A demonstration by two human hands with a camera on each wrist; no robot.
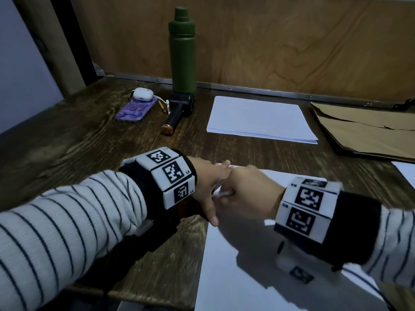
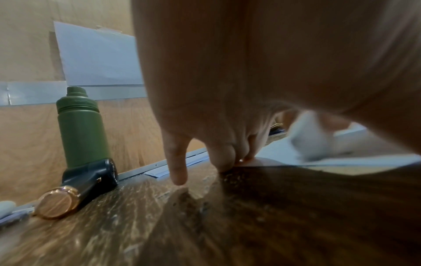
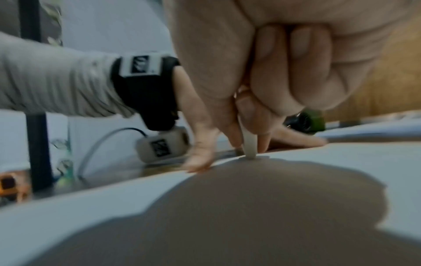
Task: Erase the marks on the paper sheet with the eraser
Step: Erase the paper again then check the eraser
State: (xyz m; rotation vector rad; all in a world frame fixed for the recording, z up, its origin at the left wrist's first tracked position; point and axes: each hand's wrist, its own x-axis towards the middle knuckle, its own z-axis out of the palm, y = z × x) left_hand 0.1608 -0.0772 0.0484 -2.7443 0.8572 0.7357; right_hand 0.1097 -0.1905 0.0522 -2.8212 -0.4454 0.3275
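Right hand (image 1: 249, 194) fingers curled, grip pinching white eraser (image 3: 248, 144), its tip down on the sheet (image 1: 247, 277) near the far left corner. Left hand (image 1: 206, 182) fingers straight, spread, pressing the sheet's left edge and the desk (image 1: 78, 140). Hands touching. Marks not visible. Green bottle (image 1: 182, 50) and paper stack (image 1: 258, 120) behind.

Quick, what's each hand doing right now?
Left hand: open, fingers spread, pressing down the paper sheet at its corner.
Right hand: fingers curled, pinching the white eraser against the sheet.
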